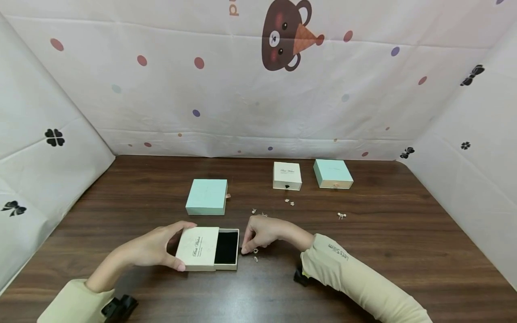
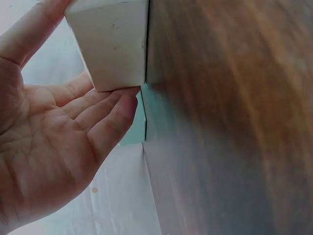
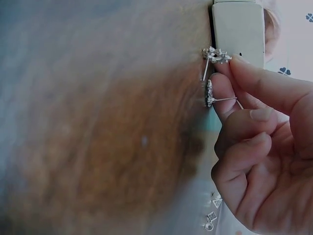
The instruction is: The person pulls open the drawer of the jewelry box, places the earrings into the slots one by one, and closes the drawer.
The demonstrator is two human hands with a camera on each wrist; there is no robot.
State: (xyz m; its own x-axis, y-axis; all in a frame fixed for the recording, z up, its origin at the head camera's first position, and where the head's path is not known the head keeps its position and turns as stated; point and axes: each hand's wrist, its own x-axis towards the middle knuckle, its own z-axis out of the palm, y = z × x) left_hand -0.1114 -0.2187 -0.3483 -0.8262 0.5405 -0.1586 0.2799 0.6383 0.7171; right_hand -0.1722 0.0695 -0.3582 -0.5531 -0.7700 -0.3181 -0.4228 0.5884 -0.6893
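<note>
A cream box (image 1: 196,246) with black script lies on the table, its drawer (image 1: 237,258) slid partly out to the right and showing a black pad (image 1: 227,247). My left hand (image 1: 155,246) grips the box's sleeve between thumb and fingers, at its left end. At the drawer's front, my right hand (image 1: 264,232) has thumb and forefinger pinched together over a small dark pull tab, mostly hidden by the fingertips. Close beside those fingertips lie two sparkly stud earrings, a flower-shaped one (image 1: 256,250) and a smaller one (image 1: 256,259); their posts show in the right wrist view.
A mint box (image 1: 207,196) stands behind the cream box. Farther back are another cream box (image 1: 287,175) and a mint box (image 1: 333,173). Small earrings (image 1: 289,202) lie before them, with more (image 1: 341,216) to the right and one (image 1: 253,211) behind my right hand.
</note>
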